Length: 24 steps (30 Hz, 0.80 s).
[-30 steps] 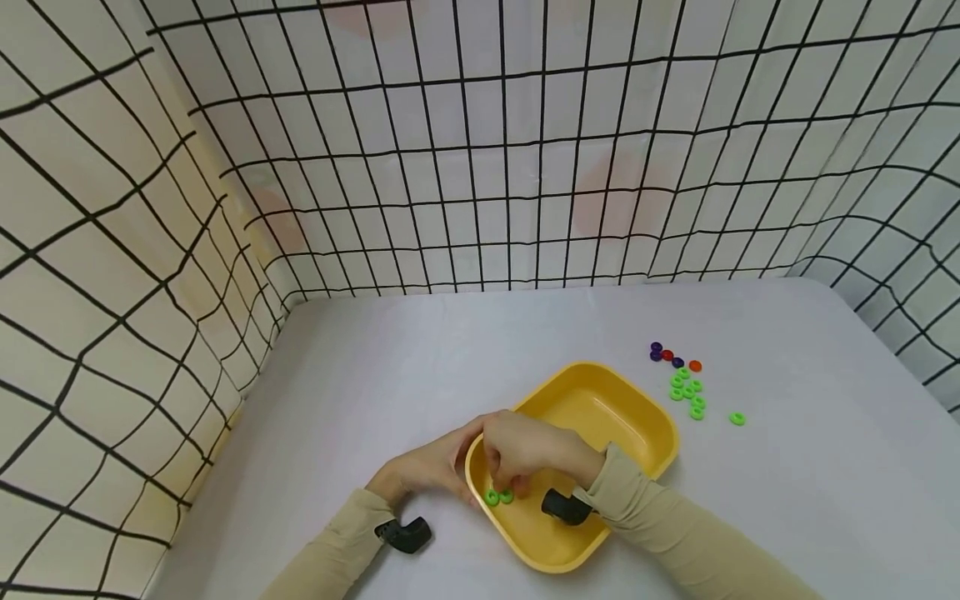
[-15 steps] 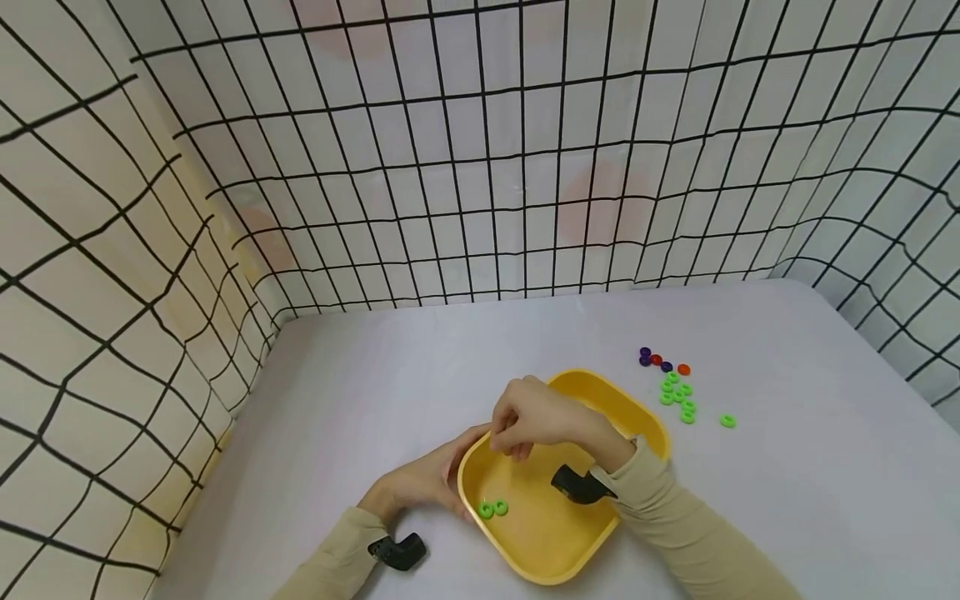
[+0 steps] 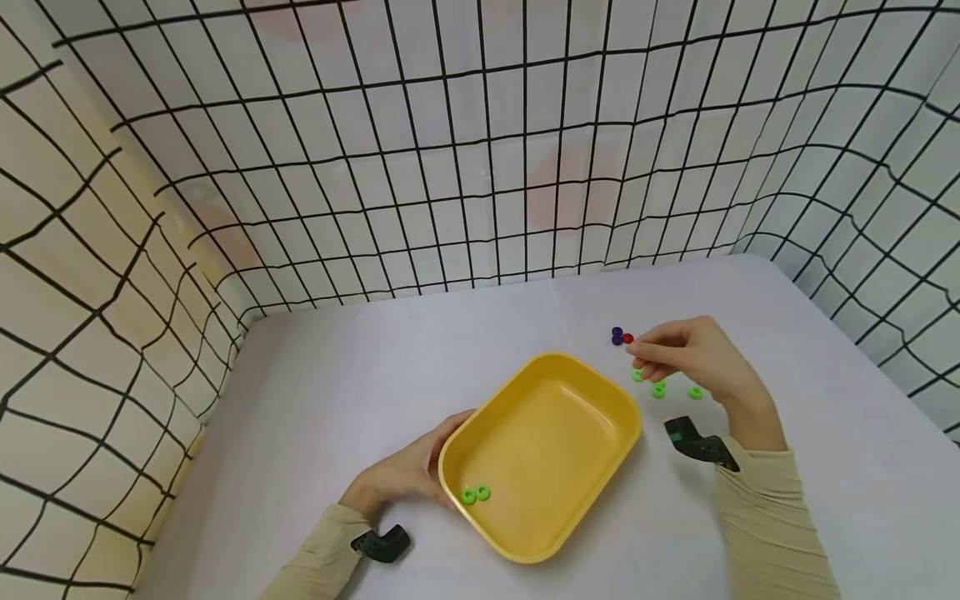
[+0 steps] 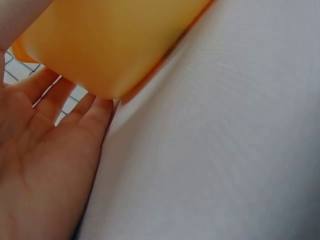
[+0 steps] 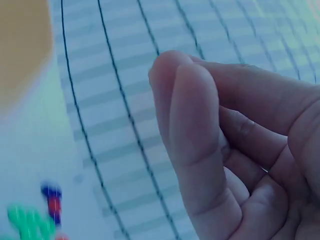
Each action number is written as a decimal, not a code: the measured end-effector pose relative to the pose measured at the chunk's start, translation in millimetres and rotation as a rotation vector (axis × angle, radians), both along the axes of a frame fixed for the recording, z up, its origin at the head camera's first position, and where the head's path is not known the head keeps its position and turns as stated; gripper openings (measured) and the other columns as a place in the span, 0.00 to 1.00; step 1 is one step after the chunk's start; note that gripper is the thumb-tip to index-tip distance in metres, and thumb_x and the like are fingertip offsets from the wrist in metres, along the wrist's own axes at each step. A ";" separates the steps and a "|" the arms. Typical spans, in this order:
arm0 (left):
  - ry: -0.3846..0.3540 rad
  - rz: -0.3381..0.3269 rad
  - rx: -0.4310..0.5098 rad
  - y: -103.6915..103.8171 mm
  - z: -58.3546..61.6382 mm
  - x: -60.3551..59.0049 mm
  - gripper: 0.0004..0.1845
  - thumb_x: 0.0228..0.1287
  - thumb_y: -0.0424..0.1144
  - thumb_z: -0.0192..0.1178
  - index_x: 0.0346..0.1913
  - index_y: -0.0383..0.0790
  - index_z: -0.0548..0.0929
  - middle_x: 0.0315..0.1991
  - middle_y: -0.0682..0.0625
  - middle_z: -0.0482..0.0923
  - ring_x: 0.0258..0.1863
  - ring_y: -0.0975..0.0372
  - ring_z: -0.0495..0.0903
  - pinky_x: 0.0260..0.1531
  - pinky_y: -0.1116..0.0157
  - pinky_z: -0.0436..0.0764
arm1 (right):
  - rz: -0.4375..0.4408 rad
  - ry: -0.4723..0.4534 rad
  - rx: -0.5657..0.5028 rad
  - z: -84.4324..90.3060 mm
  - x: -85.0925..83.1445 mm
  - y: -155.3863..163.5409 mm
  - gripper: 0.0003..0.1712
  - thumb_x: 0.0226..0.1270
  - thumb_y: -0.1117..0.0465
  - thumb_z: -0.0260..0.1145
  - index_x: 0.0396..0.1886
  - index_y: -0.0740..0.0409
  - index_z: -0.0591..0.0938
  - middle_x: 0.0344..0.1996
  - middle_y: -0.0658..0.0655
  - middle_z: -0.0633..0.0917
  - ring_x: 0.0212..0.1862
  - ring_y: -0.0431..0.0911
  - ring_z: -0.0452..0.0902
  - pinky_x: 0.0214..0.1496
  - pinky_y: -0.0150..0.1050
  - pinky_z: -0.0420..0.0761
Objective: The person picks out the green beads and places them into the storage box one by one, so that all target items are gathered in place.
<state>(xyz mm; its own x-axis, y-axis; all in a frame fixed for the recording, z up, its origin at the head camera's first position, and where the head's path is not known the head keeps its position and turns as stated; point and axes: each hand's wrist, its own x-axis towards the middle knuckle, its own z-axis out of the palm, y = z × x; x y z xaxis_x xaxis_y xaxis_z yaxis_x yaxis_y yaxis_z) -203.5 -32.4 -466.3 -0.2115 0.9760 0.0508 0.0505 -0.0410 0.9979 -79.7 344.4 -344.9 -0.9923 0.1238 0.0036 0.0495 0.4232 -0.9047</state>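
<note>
A yellow tray (image 3: 592, 392) lies on the white table, with two green rings (image 3: 475, 494) in its near left corner. My left hand (image 3: 417, 472) holds that corner, thumb along the rim and fingers against the outer wall; in the left wrist view the straight fingers (image 4: 75, 117) touch the tray's underside (image 4: 110, 45). My right hand (image 3: 642, 357) hovers right of the tray with fingertips drawn together over loose rings: purple (image 3: 617, 335), red (image 3: 627, 338) and green (image 3: 658, 390). No ring shows between the curled fingers (image 5: 192, 130) in the right wrist view.
A black wire grid wall (image 3: 480, 167) closes in the table at the back and on both sides. One green ring (image 3: 695, 392) lies apart to the right. A black camera mount sits on each beige sleeve (image 3: 757, 517).
My right hand left the tray and moved right and back to the loose rings. The two green rings stayed in the tray. The left hand kept its hold.
</note>
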 end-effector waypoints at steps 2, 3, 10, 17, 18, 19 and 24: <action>-0.007 0.002 -0.010 -0.9 -1.5 1.3 0.57 0.39 0.40 0.76 0.71 0.51 0.49 0.70 0.49 0.51 0.67 0.53 0.54 0.66 0.61 0.53 | -0.066 -0.025 -0.006 -8.4 6.7 16.7 0.23 0.59 0.52 0.66 0.40 0.71 0.81 0.27 0.57 0.85 0.27 0.50 0.81 0.33 0.39 0.82; -0.011 0.001 -0.013 -1.3 -2.6 2.1 0.57 0.39 0.41 0.75 0.71 0.51 0.49 0.70 0.49 0.51 0.67 0.53 0.54 0.66 0.62 0.53 | -0.085 -0.032 -0.017 -12.6 9.5 23.5 0.24 0.59 0.52 0.65 0.41 0.72 0.80 0.28 0.57 0.85 0.27 0.49 0.82 0.34 0.38 0.82; -0.028 0.018 -0.039 -3.4 -3.5 9.5 0.57 0.39 0.40 0.76 0.71 0.52 0.49 0.71 0.50 0.51 0.67 0.55 0.54 0.66 0.64 0.53 | -0.153 -0.051 -0.106 -39.5 12.1 48.3 0.26 0.60 0.53 0.64 0.45 0.75 0.77 0.27 0.51 0.85 0.28 0.48 0.82 0.35 0.37 0.82; -0.039 0.007 -0.044 -3.5 -1.0 9.5 0.57 0.39 0.38 0.75 0.71 0.53 0.49 0.71 0.50 0.50 0.67 0.55 0.54 0.65 0.64 0.54 | -0.281 -0.082 -0.106 -64.4 12.0 65.3 0.21 0.58 0.51 0.66 0.40 0.65 0.81 0.25 0.50 0.85 0.27 0.44 0.82 0.33 0.34 0.82; -0.033 0.003 -0.038 -3.4 -0.5 8.7 0.57 0.40 0.38 0.75 0.71 0.52 0.48 0.71 0.50 0.50 0.67 0.54 0.54 0.65 0.64 0.55 | -0.288 -0.088 -0.095 -67.3 12.5 68.9 0.21 0.58 0.51 0.66 0.40 0.65 0.81 0.25 0.51 0.85 0.27 0.44 0.82 0.33 0.34 0.82; -0.030 0.003 -0.031 -3.2 0.1 7.7 0.57 0.39 0.38 0.75 0.71 0.52 0.49 0.71 0.50 0.50 0.67 0.54 0.54 0.65 0.64 0.55 | -0.293 -0.092 -0.085 -69.4 12.7 72.1 0.21 0.58 0.50 0.66 0.40 0.65 0.81 0.25 0.50 0.85 0.27 0.44 0.82 0.32 0.34 0.82; -0.012 0.012 -0.007 -1.6 0.5 5.0 0.58 0.39 0.39 0.76 0.71 0.50 0.48 0.70 0.48 0.51 0.67 0.53 0.54 0.65 0.64 0.56 | -0.280 -0.153 -0.031 -75.5 14.3 82.6 0.30 0.60 0.49 0.64 0.47 0.73 0.76 0.25 0.48 0.83 0.25 0.40 0.79 0.32 0.33 0.81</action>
